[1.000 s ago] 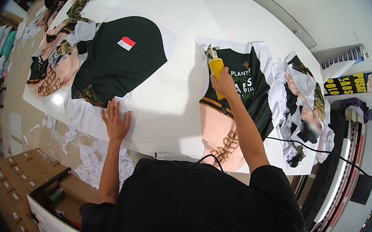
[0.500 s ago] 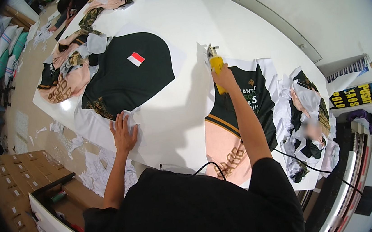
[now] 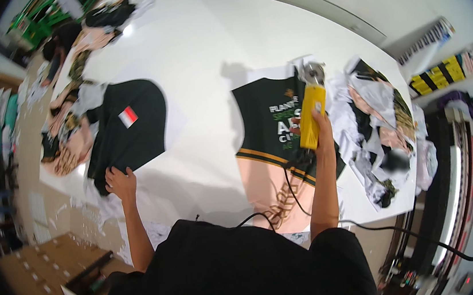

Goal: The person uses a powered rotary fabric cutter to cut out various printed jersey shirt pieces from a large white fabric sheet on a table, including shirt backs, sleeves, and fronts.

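In my right hand point(image 3: 322, 132) is a yellow handheld electric fabric cutter point(image 3: 312, 113) with a round metal head pointing away from me. It is over the right side of a printed garment panel point(image 3: 255, 102), dark green above and pink below, with orange stripes between. White trim borders the panel's far and right edges. At the left, my left hand point(image 3: 121, 184) rests, fingers apart, on the near edge of a dark green curved piece point(image 3: 142, 102) bearing a red-and-white patch point(image 3: 128, 117). The fabric beneath those fingers is partly hidden.
Crumpled offcuts point(image 3: 383, 115) lie heaped on the white table point(image 3: 198, 53) at right, with more fabric point(image 3: 71, 139) piled at left. The cutter's black cord point(image 3: 407, 237) runs off rightward. Cardboard boxes point(image 3: 43, 283) stand near left; a person point(image 3: 61, 45) is at far left.
My right hand has carried the cutter rightward across the garment panel. My left hand has moved left, and the dark green curved piece has shifted left too. The view has shifted.
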Available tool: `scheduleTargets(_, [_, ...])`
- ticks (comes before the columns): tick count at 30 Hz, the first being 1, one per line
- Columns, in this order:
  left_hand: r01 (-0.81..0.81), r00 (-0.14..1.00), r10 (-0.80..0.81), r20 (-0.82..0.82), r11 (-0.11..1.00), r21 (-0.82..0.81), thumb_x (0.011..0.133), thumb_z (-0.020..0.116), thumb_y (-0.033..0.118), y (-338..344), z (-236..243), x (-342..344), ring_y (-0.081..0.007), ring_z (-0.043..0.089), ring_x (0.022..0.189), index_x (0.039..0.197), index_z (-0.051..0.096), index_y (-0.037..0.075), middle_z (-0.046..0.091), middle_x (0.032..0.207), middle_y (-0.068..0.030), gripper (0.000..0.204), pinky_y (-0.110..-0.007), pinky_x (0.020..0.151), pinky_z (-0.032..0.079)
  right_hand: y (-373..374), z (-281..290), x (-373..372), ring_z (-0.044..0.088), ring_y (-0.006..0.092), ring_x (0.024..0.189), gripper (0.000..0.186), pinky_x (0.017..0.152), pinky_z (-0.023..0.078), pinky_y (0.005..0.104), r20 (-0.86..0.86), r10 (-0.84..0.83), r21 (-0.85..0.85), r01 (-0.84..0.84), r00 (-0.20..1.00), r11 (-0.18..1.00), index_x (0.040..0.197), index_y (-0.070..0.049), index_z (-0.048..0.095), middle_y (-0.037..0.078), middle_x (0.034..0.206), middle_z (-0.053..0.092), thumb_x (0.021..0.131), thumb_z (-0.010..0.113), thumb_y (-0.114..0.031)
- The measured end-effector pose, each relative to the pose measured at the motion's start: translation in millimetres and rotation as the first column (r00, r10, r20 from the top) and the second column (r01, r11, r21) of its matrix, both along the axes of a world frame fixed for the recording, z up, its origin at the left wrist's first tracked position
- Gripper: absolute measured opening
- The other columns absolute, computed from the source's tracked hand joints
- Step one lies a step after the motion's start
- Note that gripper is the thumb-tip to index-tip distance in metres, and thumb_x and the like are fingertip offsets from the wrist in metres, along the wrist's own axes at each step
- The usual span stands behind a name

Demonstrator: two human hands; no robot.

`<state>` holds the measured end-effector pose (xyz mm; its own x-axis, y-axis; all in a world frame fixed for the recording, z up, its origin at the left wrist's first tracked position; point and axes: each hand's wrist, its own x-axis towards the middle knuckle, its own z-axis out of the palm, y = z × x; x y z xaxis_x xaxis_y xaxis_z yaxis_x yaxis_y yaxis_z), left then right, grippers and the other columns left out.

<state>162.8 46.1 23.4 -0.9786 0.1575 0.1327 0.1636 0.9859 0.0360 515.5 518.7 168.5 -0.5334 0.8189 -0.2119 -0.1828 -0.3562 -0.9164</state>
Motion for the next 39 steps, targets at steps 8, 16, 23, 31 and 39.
scheduleTargets(8, [0.706,0.515,-0.857,0.012,0.432,0.561,0.093,0.067,0.031,365,-9,139,-0.0419,0.039,0.144,0.143,0.051,0.0,0.043,0.155,-0.0229,0.061,-0.056,0.118,0.03,-72,-16,186,0.069,0.0246,0.071,0.047,0.052,0.058,0.0364,0.264,-0.452,0.03,0.461,0.852,0.887,0.132,-0.003,0.049,0.014,0.098,0.063,0.096,0.063,-0.031])
scheduleTargets(16, [0.86,0.5,-0.857,-0.124,0.473,0.193,0.101,0.047,0.05,525,-58,78,-0.0397,0.018,0.156,0.155,0.042,0.004,0.027,0.168,-0.0198,0.072,-0.062,0.125,0.003,-189,-5,252,0.069,0.0255,0.068,0.047,0.05,0.057,0.0354,0.535,-0.627,0.044,0.723,0.566,0.69,0.129,-0.003,0.05,0.013,0.093,0.063,0.094,0.065,-0.03])
scheduleTargets(23, [0.538,0.799,-0.562,-0.213,0.827,-0.165,0.103,0.046,0.054,507,-34,-205,-0.0459,0.029,0.15,0.154,0.041,0.002,0.036,0.16,-0.0273,0.073,-0.061,0.122,0.022,-206,-20,245,0.069,0.0258,0.069,0.044,0.05,0.056,0.0348,0.493,-0.606,-0.042,0.713,0.624,0.7,0.128,-0.004,0.049,0.013,0.091,0.062,0.094,0.065,-0.027])
scheduleTargets(31, [0.89,0.35,-0.845,0.404,0.435,0.138,0.078,0.073,0.069,360,-15,87,-0.0425,0.003,0.158,0.166,0.017,0.026,0.004,0.172,-0.0163,0.113,-0.079,0.114,0.006,-116,-65,166,0.071,0.0273,0.069,0.043,0.05,0.058,0.0359,0.484,-0.408,-0.005,0.469,0.774,0.883,0.122,-0.002,0.046,0.014,0.092,0.061,0.095,0.068,-0.028])
scheduleTargets(39, [0.876,0.439,-0.629,0.641,0.459,-0.15,0.056,0.096,0.05,153,47,-33,-0.0477,-0.001,0.157,0.167,0.01,0.023,0.002,0.172,-0.0185,0.143,-0.081,0.113,0.01,-125,-53,128,0.071,0.0263,0.067,0.038,0.05,0.059,0.0376,0.484,-0.291,0.031,0.316,0.825,0.948,0.12,0.0,0.045,0.015,0.094,0.061,0.095,0.065,-0.021])
